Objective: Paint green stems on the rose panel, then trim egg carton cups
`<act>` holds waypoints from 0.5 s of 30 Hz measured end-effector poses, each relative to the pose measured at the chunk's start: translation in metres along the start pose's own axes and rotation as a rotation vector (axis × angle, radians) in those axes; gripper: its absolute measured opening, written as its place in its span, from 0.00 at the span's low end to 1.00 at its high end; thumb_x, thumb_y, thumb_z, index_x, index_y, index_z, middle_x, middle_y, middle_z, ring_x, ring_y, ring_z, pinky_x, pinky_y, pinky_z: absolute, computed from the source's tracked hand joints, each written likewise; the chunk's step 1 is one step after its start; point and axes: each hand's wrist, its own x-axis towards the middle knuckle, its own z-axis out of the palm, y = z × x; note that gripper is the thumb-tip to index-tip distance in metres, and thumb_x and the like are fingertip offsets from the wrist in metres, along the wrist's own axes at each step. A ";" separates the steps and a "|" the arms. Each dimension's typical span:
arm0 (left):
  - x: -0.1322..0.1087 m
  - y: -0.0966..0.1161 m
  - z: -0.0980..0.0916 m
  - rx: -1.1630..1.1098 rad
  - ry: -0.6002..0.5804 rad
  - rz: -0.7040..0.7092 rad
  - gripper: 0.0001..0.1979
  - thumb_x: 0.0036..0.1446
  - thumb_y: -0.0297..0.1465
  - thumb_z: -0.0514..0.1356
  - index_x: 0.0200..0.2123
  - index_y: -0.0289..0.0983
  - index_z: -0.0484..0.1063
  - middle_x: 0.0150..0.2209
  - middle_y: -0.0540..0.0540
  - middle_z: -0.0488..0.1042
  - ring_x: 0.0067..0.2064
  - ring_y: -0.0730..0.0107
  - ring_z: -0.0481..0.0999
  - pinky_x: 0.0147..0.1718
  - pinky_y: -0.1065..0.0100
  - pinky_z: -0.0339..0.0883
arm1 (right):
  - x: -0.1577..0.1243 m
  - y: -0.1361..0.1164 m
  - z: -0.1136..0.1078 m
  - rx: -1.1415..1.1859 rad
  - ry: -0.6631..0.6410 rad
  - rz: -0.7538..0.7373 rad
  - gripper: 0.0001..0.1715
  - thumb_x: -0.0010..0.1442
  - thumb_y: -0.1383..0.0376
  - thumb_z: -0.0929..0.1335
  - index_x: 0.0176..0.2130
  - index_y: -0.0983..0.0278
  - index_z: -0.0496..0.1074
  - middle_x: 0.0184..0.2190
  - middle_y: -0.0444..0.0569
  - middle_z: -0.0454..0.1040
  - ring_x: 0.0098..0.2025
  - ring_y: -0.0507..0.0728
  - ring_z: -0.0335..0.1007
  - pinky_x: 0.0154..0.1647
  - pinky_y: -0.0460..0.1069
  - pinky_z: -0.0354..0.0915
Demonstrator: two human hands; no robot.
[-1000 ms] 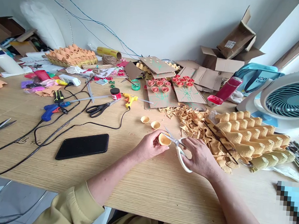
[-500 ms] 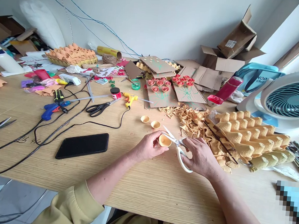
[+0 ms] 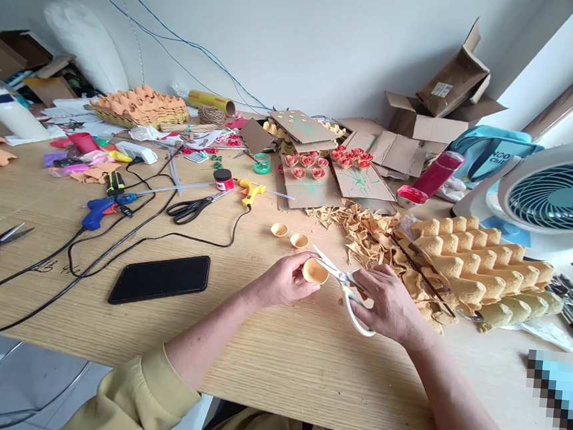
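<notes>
Between the thumb and fingers of my left hand [image 3: 285, 280] is a small yellow egg-carton cup [image 3: 315, 272], its opening tilted up toward me. My right hand [image 3: 389, 303] grips white-handled scissors [image 3: 361, 320], fingers through the loops. The scissor blades lie at the cup's upper right rim, and whether they are cutting into it I cannot tell. Two more cut cups, one on the left [image 3: 279, 230] and one nearer [image 3: 299, 241], stand on the table just beyond my left hand.
Carton scraps [image 3: 372, 239] and yellow egg trays [image 3: 478, 258] lie to the right, beside a fan [image 3: 564, 196]. A phone [image 3: 159, 279], black scissors [image 3: 189, 209], a yellow glue gun [image 3: 251, 192] and a blue one [image 3: 101, 212] with cords lie left. Red paper-pulp flowers [image 3: 316, 164] rest on cardboard behind.
The scissors' blades have come closer together at the cup's rim, and their lower handle has shifted slightly right. Both hands stay in nearly the same place; the view has moved a little.
</notes>
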 end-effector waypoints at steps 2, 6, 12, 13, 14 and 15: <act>0.000 0.002 -0.002 -0.012 -0.012 -0.008 0.15 0.55 0.29 0.63 0.46 0.33 0.70 0.42 0.44 0.72 0.42 0.67 0.73 0.43 0.68 0.70 | 0.000 0.000 -0.001 0.006 -0.001 -0.007 0.16 0.65 0.57 0.66 0.30 0.61 0.61 0.24 0.41 0.68 0.26 0.53 0.63 0.39 0.51 0.55; -0.001 0.005 -0.004 -0.018 -0.015 -0.040 0.13 0.54 0.29 0.62 0.43 0.33 0.70 0.41 0.45 0.71 0.40 0.69 0.71 0.41 0.69 0.69 | 0.000 -0.001 -0.002 0.009 -0.001 -0.016 0.15 0.66 0.58 0.66 0.30 0.61 0.61 0.23 0.40 0.68 0.25 0.52 0.62 0.38 0.51 0.55; -0.001 0.004 -0.010 0.024 -0.063 -0.072 0.12 0.54 0.28 0.61 0.43 0.34 0.70 0.39 0.47 0.70 0.38 0.70 0.71 0.39 0.70 0.69 | 0.000 -0.001 -0.005 0.010 -0.020 -0.036 0.16 0.67 0.58 0.65 0.30 0.61 0.61 0.22 0.40 0.67 0.25 0.51 0.61 0.38 0.51 0.55; -0.001 0.004 -0.011 0.028 -0.072 -0.077 0.12 0.54 0.28 0.61 0.43 0.34 0.70 0.38 0.48 0.70 0.38 0.71 0.71 0.39 0.70 0.68 | 0.000 0.000 -0.005 0.013 -0.024 -0.039 0.16 0.67 0.58 0.65 0.29 0.61 0.61 0.22 0.40 0.67 0.25 0.51 0.61 0.38 0.51 0.55; -0.002 0.004 -0.012 0.030 -0.080 -0.081 0.12 0.54 0.28 0.61 0.42 0.34 0.70 0.37 0.48 0.70 0.38 0.71 0.71 0.39 0.70 0.68 | 0.000 0.000 -0.006 0.018 -0.026 -0.044 0.16 0.67 0.58 0.65 0.29 0.60 0.60 0.22 0.40 0.67 0.25 0.51 0.61 0.38 0.51 0.55; -0.002 0.004 -0.013 0.033 -0.087 -0.086 0.11 0.54 0.28 0.61 0.42 0.34 0.70 0.37 0.49 0.70 0.37 0.71 0.71 0.39 0.70 0.68 | -0.001 0.001 -0.006 0.022 -0.028 -0.050 0.16 0.67 0.58 0.65 0.29 0.60 0.60 0.22 0.41 0.67 0.25 0.52 0.61 0.38 0.51 0.56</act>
